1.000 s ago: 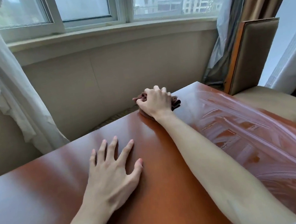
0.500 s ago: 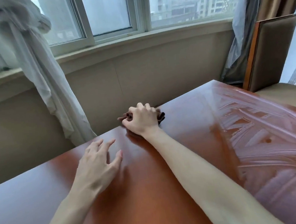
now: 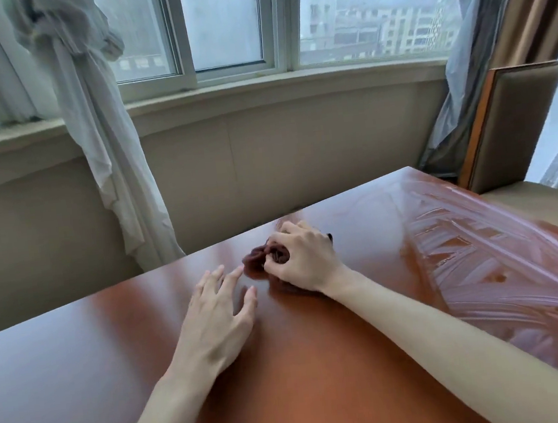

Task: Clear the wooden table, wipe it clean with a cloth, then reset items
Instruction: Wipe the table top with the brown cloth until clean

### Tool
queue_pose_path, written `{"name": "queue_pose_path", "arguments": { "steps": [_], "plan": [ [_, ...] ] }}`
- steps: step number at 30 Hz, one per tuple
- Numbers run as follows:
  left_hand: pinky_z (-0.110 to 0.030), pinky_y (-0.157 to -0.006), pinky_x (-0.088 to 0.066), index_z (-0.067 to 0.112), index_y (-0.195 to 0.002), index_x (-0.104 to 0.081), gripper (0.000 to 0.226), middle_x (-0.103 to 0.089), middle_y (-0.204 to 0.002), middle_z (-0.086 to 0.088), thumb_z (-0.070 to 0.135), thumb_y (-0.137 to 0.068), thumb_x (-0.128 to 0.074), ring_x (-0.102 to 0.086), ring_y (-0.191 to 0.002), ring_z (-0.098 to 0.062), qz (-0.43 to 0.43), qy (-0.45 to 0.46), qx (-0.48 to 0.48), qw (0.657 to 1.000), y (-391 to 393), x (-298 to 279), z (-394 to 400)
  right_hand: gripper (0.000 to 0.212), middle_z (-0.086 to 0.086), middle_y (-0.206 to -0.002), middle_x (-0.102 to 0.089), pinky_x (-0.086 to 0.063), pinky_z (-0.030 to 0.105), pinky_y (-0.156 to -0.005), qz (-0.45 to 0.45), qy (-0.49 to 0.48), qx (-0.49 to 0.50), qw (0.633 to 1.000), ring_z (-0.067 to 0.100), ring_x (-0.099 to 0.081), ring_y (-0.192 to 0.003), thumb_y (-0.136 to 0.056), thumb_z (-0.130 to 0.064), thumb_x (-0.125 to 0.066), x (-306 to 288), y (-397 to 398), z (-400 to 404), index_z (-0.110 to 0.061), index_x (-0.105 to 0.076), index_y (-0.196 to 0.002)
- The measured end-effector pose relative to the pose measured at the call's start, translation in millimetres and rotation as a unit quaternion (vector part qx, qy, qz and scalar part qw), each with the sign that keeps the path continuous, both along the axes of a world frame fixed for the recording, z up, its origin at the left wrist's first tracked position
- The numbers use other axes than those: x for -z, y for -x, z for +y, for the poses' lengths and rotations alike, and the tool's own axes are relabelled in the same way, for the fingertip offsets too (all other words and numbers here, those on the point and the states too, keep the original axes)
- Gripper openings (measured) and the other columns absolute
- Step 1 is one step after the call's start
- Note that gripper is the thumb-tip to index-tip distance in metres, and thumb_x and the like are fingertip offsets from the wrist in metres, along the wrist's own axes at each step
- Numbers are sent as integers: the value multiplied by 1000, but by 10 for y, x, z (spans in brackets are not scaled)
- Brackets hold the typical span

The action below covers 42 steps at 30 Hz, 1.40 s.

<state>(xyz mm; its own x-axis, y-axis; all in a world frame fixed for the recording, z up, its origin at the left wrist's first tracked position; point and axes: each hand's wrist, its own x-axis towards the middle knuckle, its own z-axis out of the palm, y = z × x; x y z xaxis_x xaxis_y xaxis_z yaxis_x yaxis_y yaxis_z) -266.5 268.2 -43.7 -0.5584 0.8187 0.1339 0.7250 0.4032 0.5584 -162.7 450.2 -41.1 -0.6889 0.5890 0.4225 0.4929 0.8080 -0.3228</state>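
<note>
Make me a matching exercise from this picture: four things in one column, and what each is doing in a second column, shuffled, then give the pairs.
1. right hand
2. left hand
3. cloth
4. curtain

A. hangs by the window
B. bunched on the table
C. fingers spread, holds nothing
D. grips the cloth

Pairs: 1-D, 2-C, 3-B, 4-A

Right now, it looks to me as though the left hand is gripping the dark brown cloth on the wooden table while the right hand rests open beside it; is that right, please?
Not quite: the hands are swapped. In the head view, the right hand has its grip on the dark brown cloth on the wooden table, while the left hand lies open beside it, holding nothing.
</note>
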Motion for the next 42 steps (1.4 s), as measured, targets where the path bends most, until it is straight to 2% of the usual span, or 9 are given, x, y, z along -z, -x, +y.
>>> {"name": "queue_pose_path", "arguments": {
  "steps": [2, 7, 10, 15, 20, 25, 33, 38, 42],
  "plan": [
    [-35, -122, -17, 35, -153, -38, 54, -28, -163, 3, 51, -102, -39, -13, -153, -13, -24, -13, 13, 1000, -141, -51, 147, 32, -11, -93, -61, -40, 29, -74, -8, -10, -3, 1000, 20, -59, -95, -80, -55, -56, -1, -463, -38, -33, -72, -98],
    [-39, -124, -10, 36, -154, -36, 58, -28, -163, -4, 58, -100, -29, -12, -154, -24, 68, 42, 75, 994, -497, -4, 437, 29, -1, -99, -65, -45, 38, -80, -20, 12, 198, 980, 32, -60, -106, -84, -51, -60, -134, -867, 548, -28, -72, -98],
    [-48, -125, -7, 39, -154, -33, 71, -27, -163, -5, 63, -89, -18, -9, -154, -29, 135, 91, 62, 985, -530, 46, 641, 31, 1, -103, -65, -44, 39, -83, -55, -7, 180, 982, 33, -58, -105, -85, -51, -60, -115, -787, 419, -26, -72, -100],
    [-48, -125, -1, 48, -157, -18, 73, -13, -168, 0, 70, -87, -13, -1, -155, -26, 131, 113, 56, 983, -469, 156, 810, 31, -7, -92, -62, -42, 33, -72, -31, -7, 86, 996, 22, -57, -94, -82, -56, -59, -49, -1009, 565, -31, -71, -96],
    [-44, -125, 3, 54, -156, -7, 74, -4, -168, 6, 74, -84, -3, 7, -155, -20, 154, 116, 46, 980, -461, 201, 824, 28, -5, -87, -52, -44, 38, -74, -20, -2, 194, 981, 33, -60, -96, -80, -54, -61, -61, -562, 1764, -28, -68, -90],
    [-42, -125, 6, 56, -154, 0, 74, 2, -168, 9, 75, -83, 3, 12, -154, -17, 162, 130, 46, 977, -467, 200, 822, 34, 8, -105, -62, -45, 43, -88, -31, 19, 254, 966, 39, -56, -109, -84, -50, -59, -102, -249, 2374, -23, -73, -101],
    [-48, -124, 1, 49, -157, -8, 84, -5, -169, 1, 75, -79, 3, 4, -155, -25, 151, 162, 63, 973, -491, 122, 830, 30, -1, -97, -62, -43, 36, -79, -54, 8, 160, 986, 30, -58, -100, -83, -52, -60, -79, -905, 1018, -27, -70, -95],
    [-52, -122, -12, 28, -144, -44, 70, -34, -154, -16, 65, -90, -22, -8, -153, -31, 177, 141, 77, 971, -550, -37, 1021, 28, -10, -90, -60, -51, 37, -80, -9, -35, 102, 994, 21, -56, -88, -77, -53, -56, 32, -1582, -282, -31, -69, -88],
    [-53, -123, -9, 42, -148, -42, 58, -31, -157, -10, 63, -94, -33, -11, -152, -30, 135, 102, 90, 981, -679, -4, 1225, 24, -13, -90, -60, -50, 31, -79, -3, -49, 71, 996, 15, -57, -87, -77, -52, -60, 44, -1808, -571, -33, -70, -88]
  ]
}}
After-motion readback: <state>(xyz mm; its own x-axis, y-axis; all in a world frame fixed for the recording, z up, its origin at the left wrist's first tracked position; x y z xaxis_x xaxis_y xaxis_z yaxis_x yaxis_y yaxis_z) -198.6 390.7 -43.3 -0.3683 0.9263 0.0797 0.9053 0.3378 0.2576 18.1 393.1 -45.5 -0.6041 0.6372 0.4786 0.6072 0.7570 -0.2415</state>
